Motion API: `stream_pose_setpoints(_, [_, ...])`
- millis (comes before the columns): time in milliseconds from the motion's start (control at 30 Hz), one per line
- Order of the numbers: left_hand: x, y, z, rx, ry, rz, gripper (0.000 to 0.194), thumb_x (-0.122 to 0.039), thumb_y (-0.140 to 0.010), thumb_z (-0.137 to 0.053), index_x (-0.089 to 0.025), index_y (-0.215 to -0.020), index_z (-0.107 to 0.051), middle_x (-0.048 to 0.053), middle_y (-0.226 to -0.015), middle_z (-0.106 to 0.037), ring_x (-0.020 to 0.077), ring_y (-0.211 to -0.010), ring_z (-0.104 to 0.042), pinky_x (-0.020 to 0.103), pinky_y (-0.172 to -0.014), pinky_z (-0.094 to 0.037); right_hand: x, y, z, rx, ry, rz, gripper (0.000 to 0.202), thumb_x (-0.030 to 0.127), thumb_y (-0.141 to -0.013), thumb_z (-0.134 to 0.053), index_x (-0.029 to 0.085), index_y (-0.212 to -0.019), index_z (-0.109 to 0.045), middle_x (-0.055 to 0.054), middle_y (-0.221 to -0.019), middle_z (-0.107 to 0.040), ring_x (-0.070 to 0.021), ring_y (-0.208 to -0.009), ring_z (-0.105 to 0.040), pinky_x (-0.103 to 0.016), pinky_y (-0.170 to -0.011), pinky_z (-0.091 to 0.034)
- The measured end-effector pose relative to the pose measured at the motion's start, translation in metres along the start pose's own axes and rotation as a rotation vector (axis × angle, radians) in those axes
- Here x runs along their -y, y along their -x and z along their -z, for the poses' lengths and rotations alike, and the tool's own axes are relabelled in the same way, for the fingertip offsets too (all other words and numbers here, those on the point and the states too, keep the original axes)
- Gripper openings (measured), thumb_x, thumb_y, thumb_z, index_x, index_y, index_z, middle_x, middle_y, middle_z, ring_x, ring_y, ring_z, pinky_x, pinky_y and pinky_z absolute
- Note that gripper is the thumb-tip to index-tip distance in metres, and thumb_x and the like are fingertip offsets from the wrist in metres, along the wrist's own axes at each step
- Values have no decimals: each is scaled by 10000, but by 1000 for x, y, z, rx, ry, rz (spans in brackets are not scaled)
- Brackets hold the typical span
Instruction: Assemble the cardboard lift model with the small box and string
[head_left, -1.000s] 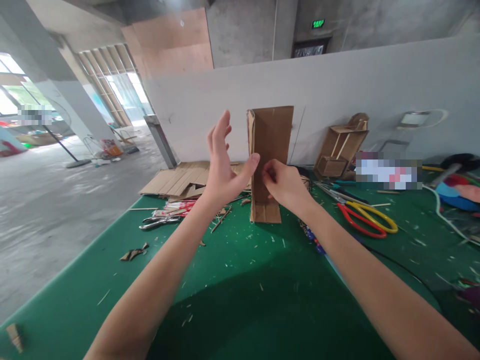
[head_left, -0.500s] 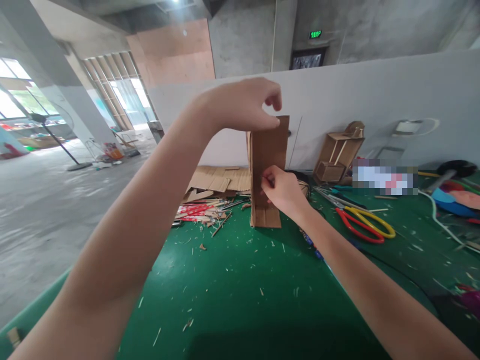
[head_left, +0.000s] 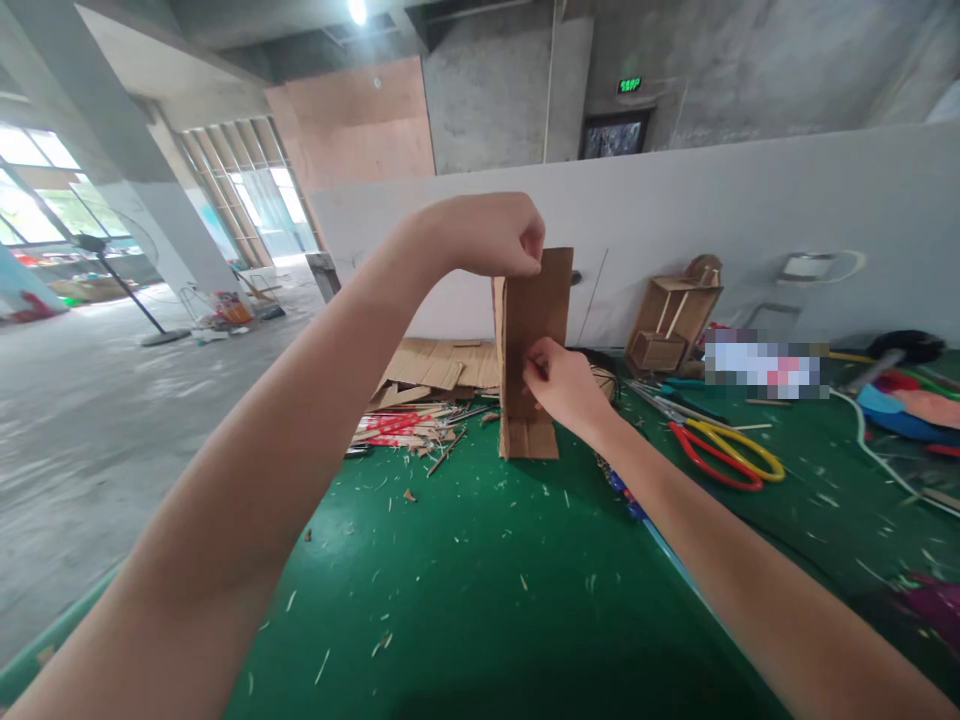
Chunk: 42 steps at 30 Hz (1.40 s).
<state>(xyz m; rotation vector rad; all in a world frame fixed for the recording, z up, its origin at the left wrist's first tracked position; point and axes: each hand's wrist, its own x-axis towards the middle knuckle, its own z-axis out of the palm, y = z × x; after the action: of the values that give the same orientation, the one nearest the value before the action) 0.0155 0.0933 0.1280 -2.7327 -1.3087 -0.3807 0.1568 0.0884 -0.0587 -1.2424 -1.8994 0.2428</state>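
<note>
A tall, narrow cardboard box (head_left: pixel 551 300) stands upright on the green table, its open side towards me. At its top is my left hand (head_left: pixel 499 232), bent over with fingers and thumb drawn together; the hand covers the upper left corner, and what lies between the fingertips is hidden. Lower down, my right hand (head_left: pixel 566 385) reaches in front of the box's inner face from the right. Its thumb and finger are pinched together, and anything between them is too small to name.
Behind the box lie flat cardboard pieces (head_left: pixel 435 362) and a heap of thin sticks (head_left: pixel 401 428). To the right are red-and-yellow-handled scissors (head_left: pixel 724 455) and another cardboard model (head_left: pixel 671 320) against the white partition (head_left: pixel 750 210). Wood scraps litter the green table (head_left: pixel 450 600).
My left hand's fingers have closed from a loose curl, and the hand has shifted slightly left and down on the box top. My right hand stays pinched in about the same place.
</note>
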Motion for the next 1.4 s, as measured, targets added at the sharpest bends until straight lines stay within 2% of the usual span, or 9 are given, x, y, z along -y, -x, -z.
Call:
stream_pose_setpoints(267, [-8,6,-4,-29,-101,-15,365,-301,-699,-540,-173,-999,-703,60,-939,-672,231,-930,-588,302,-780,-414,9,0,0,38,107,56,167,195,-883,-439,160,-954,-585,-91,-788,-693,-183,-669,-647,-287,-590,-439])
stream_pose_setpoints(467, [-10,14,-7,-108,-47,77,345,-259,-668,-549,-169,-958,-712,70,-906,-670,222,-873,-583,299,-733,-405,17,18,15,19,235,210,383,215,-880,-439,105,-1242,-500,-142,-1022,-697,-234,-839,-663,-343,-699,-474])
stream_pose_setpoints(600, [-15,18,-12,-151,21,138,302,-216,-663,-546,-156,-907,-713,65,-821,-663,201,-811,-577,292,-696,-395,15,30,44,-171,259,260,229,266,-871,-460,173,-1047,-572,-77,-867,-699,-185,-688,-648,-328,-646,-472])
stream_pose_setpoints(667, [-18,19,-14,-168,31,161,286,-196,-658,-541,-150,-882,-712,61,-799,-657,192,-794,-574,287,-687,-391,7,30,55,-324,210,161,175,287,-846,-502,191,-980,-562,-62,-794,-676,-176,-653,-633,-325,-640,-471])
stream_pose_setpoints(733, [-19,18,-14,-173,23,169,274,-186,-647,-539,-149,-855,-713,60,-786,-653,187,-775,-573,285,-676,-387,-3,27,60,-378,114,2,260,315,-819,-548,184,-1043,-532,-58,-772,-658,-174,-628,-623,-320,-618,-472])
stream_pose_setpoints(833, [-20,17,-14,-174,14,164,263,-187,-632,-542,-156,-828,-715,60,-764,-649,187,-752,-572,286,-658,-383,-16,24,56,-176,1,-176,457,373,-794,-587,144,-1178,-494,-61,-787,-659,-177,-601,-622,-316,-579,-469])
stream_pose_setpoints(933, [-19,16,-13,-171,21,174,256,-197,-625,-553,-163,-817,-718,61,-719,-640,199,-747,-573,293,-648,-381,-20,24,42,19,40,-187,373,337,-804,-570,136,-1117,-581,-74,-826,-680,-176,-617,-628,-318,-600,-466])
stream_pose_setpoints(1133, [-19,18,-12,-145,39,201,286,-216,-624,-565,-169,-854,-729,64,-650,-612,217,-755,-575,297,-631,-387,-24,25,25,36,74,-54,219,260,-836,-491,163,-873,-684,-74,-775,-693,-178,-656,-634,-313,-638,-455])
stream_pose_setpoints(1400, [-19,21,-12,-116,49,253,339,-250,-643,-569,-176,-940,-713,73,-725,-619,228,-752,-583,299,-601,-385,-31,27,18,-56,147,26,172,254,-827,-522,177,-776,-668,-43,-686,-663,-171,-654,-602,-294,-630,-414])
